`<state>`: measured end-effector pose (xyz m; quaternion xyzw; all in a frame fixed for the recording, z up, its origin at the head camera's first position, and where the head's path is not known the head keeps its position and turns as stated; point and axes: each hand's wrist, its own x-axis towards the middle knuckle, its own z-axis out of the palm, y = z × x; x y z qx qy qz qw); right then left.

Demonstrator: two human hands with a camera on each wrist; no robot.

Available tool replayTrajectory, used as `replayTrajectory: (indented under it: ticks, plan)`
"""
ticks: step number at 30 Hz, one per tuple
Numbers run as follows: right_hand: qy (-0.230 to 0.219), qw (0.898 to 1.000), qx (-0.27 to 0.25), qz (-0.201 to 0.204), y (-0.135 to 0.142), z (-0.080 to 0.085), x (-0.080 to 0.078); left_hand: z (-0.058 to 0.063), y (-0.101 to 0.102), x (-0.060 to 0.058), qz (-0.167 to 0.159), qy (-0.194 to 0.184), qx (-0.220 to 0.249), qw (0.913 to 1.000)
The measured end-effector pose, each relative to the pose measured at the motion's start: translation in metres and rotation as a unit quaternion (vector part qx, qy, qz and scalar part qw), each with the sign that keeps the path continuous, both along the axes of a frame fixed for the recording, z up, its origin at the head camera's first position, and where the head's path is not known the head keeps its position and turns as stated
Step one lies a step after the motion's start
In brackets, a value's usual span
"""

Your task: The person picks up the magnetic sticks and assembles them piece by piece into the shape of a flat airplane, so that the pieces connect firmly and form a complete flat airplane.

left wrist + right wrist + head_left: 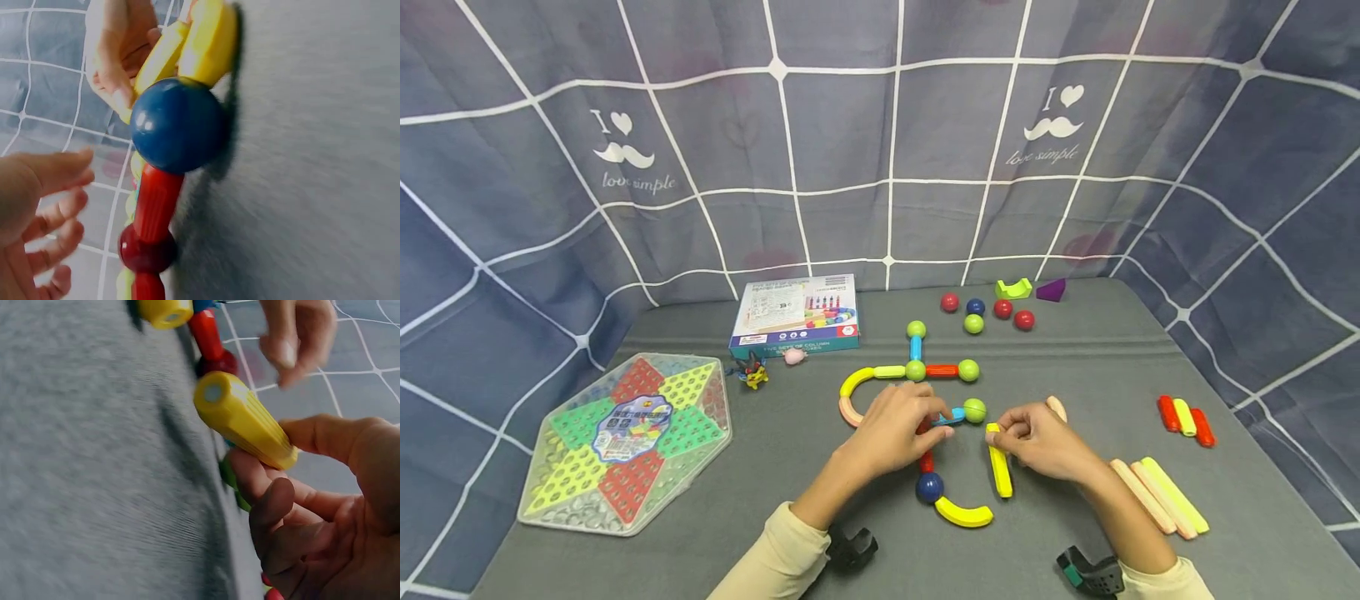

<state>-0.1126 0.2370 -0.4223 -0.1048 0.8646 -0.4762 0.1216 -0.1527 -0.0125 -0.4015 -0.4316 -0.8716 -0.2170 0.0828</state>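
Observation:
My right hand pinches one end of a straight yellow rod between thumb and fingers; a pale disc shows on the rod's free end in the right wrist view. Over the middle of a joined figure of rods and balls is my left hand, its fingers loosely bent and apart in the left wrist view. Near its fingertips lie a light-blue rod and a green ball. Below it, a red rod runs between a dark red ball and a blue ball. A curved yellow piece joins the blue ball.
Loose balls sit at the back near a green arch block and a purple block. Short rods and long rods lie right. A toy box, tiny figures and a star-patterned game board are left.

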Motion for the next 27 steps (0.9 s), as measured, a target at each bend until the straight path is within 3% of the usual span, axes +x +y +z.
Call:
replayTrajectory:
  ticks: [4, 7, 14, 21, 27]
  plan:
    - [0.015, 1.000, 0.011, -0.018, -0.006, -0.007, -0.002, -0.002, 0.011, -0.012, 0.045, -0.003, -0.013, 0.9989]
    - [0.025, 0.999, 0.019, -0.034, -0.008, -0.011, -0.002, -0.005, 0.020, -0.018, 0.059, -0.017, -0.045, 0.9971]
    - [0.027, 0.998, 0.029, -0.054, -0.013, -0.016, -0.001, -0.011, 0.030, -0.024, 0.058, -0.035, -0.082, 0.9943]
    - [0.039, 0.995, 0.047, -0.085, -0.018, -0.017, -0.002, -0.015, 0.030, -0.024, 0.055, -0.041, -0.076, 0.9948]
    - [0.035, 0.995, 0.053, -0.077, -0.015, -0.016, -0.001, -0.019, 0.031, -0.022, 0.057, -0.033, -0.072, 0.9952]
